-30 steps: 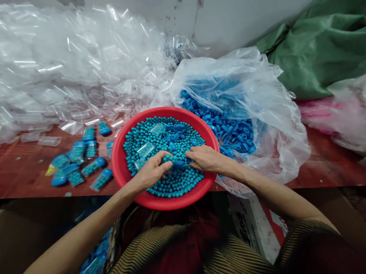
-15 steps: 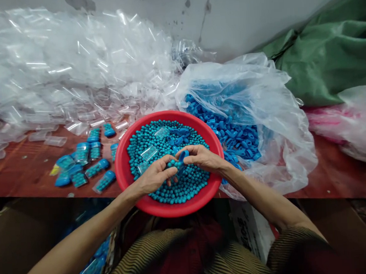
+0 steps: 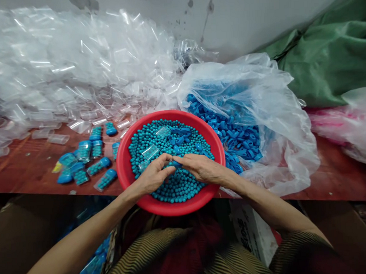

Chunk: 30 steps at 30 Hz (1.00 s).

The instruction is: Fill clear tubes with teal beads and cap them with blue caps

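Observation:
Over the red basin [image 3: 127, 182] of turquoise beads [image 3: 178, 189], my two hands meet. My left hand [image 3: 156, 172] is closed around a small clear container, which its fingers now hide almost wholly. Closed too, my right hand [image 3: 201, 167] has its fingertips on a blue cap [image 3: 177, 164], pressed against the container's end. Partly sunk in the beads behind my hands are clear containers [image 3: 151, 151] and loose blue caps [image 3: 180, 138].
Several filled, capped containers [image 3: 84, 151] lie left of the basin on the red-brown table [image 3: 26, 167]. Behind them rises a heap of clear containers [image 3: 72, 57]. An open plastic bag [image 3: 280, 110] of blue caps [image 3: 235, 136] is at right, near green cloth [image 3: 330, 62].
My right hand has brought the blue cap from tilted up to flat against the container in my left hand. A blue cap now shows on the beads at the basin's right.

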Each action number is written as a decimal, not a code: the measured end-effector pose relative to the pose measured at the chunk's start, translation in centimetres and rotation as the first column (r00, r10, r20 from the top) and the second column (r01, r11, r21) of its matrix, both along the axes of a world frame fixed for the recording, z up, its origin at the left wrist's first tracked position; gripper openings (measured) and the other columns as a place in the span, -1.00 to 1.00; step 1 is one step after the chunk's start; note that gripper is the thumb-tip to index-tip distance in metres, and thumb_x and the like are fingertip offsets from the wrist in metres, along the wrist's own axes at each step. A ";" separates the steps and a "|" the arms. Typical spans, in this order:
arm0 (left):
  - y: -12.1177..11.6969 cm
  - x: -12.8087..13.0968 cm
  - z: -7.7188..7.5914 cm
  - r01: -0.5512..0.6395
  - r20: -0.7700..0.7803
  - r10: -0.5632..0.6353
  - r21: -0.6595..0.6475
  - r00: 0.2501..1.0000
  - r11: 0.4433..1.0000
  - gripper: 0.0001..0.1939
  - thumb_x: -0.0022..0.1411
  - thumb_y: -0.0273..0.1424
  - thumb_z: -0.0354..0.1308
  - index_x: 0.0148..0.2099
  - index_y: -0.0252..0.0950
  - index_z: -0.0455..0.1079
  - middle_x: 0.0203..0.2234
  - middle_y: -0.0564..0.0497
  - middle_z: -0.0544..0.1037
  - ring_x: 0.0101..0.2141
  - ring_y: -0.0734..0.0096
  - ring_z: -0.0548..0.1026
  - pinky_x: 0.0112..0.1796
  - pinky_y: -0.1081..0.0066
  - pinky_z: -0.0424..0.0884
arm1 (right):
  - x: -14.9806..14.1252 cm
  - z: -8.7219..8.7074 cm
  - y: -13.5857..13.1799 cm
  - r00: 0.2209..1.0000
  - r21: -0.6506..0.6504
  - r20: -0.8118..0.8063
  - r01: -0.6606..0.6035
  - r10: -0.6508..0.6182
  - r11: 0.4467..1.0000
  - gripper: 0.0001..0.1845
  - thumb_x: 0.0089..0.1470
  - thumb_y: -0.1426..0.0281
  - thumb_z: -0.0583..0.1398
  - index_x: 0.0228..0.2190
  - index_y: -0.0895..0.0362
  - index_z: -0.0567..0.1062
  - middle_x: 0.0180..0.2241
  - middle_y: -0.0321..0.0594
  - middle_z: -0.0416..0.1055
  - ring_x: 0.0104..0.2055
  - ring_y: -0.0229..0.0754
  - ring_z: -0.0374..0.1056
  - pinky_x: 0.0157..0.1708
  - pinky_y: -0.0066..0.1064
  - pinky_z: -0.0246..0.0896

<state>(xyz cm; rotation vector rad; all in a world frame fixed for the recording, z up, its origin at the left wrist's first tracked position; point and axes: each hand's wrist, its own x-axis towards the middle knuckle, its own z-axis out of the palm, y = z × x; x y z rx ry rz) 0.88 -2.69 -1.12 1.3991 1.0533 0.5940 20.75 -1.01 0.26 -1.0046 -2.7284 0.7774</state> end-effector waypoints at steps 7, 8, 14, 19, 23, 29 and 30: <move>0.2 -0.2 0.2 -0.023 0.038 0.027 -0.106 0.999 0.994 -0.76 0.14 -0.31 0.05 -0.15 -0.26 0.17 -0.53 0.18 0.29 -0.65 0.64 0.28 -0.67 0.60 0.18 | 1.1 1.8 0.1 0.980 -0.132 -0.032 0.190 -0.196 0.973 -0.71 0.14 0.49 0.05 -0.10 0.17 0.41 -0.32 -0.16 0.46 -0.29 -0.19 0.38 -0.25 -0.36 0.22; 0.2 -0.1 0.3 -0.017 0.067 0.026 -0.120 0.997 0.993 -0.74 0.14 -0.31 0.06 -0.13 -0.26 0.16 -0.52 0.18 0.30 -0.66 0.65 0.29 -0.68 0.61 0.18 | 0.6 1.7 -0.1 0.959 -0.182 -0.107 0.242 -0.264 0.953 -0.74 0.15 0.47 0.04 -0.11 0.16 0.39 -0.36 -0.20 0.46 -0.33 -0.22 0.38 -0.27 -0.39 0.23; -0.2 0.2 0.5 -0.058 0.179 0.077 -0.107 0.981 0.993 -0.59 0.14 -0.30 0.08 0.02 -0.27 0.11 -0.50 0.17 0.34 -0.67 0.64 0.33 -0.69 0.60 0.18 | -2.2 0.1 -1.6 0.735 -0.456 -0.392 0.367 -0.553 0.811 -0.88 0.12 0.33 0.10 -0.35 0.12 0.38 -0.53 -0.38 0.36 -0.53 -0.34 0.33 -0.47 -0.51 0.21; -0.5 0.1 0.5 -0.082 0.233 0.103 -0.097 0.967 0.992 -0.45 0.14 -0.28 0.12 0.14 -0.27 0.07 -0.51 0.16 0.35 -0.63 0.60 0.37 -0.66 0.57 0.20 | -2.8 -0.1 -2.1 0.619 -0.505 -0.436 0.432 -0.653 0.747 -0.85 0.07 0.31 0.14 -0.40 0.13 0.46 -0.56 -0.37 0.37 -0.56 -0.34 0.32 -0.51 -0.51 0.21; -0.7 0.3 0.8 -0.112 0.270 0.133 -0.092 0.954 0.989 -0.51 0.14 -0.28 0.11 0.09 -0.29 0.12 -0.60 0.21 0.29 -0.70 0.65 0.28 -0.69 0.58 0.12 | -2.9 0.0 -2.6 0.654 -0.309 -0.487 0.491 -0.579 0.814 -0.79 0.11 0.32 0.12 -0.36 0.13 0.52 -0.57 -0.31 0.39 -0.54 -0.30 0.32 -0.48 -0.48 0.21; -0.8 0.4 0.9 -0.113 0.292 0.148 -0.132 0.945 0.985 -0.57 0.12 -0.27 0.12 0.02 -0.28 0.15 -0.60 0.22 0.27 -0.72 0.67 0.24 -0.70 0.57 0.17 | -2.7 -0.5 -3.3 0.726 -0.184 -0.513 0.427 -0.457 0.885 -0.75 0.14 0.38 0.07 -0.28 0.16 0.53 -0.51 -0.24 0.45 -0.49 -0.27 0.35 -0.44 -0.46 0.23; -0.9 0.4 0.7 -0.118 0.292 0.150 -0.122 0.945 0.985 -0.59 0.12 -0.27 0.12 -0.01 -0.28 0.17 -0.60 0.22 0.26 -0.72 0.67 0.22 -0.69 0.57 0.19 | -2.7 -0.7 -3.3 0.729 -0.191 -0.515 0.416 -0.451 0.889 -0.75 0.14 0.38 0.07 -0.27 0.17 0.53 -0.51 -0.24 0.45 -0.49 -0.27 0.35 -0.44 -0.46 0.24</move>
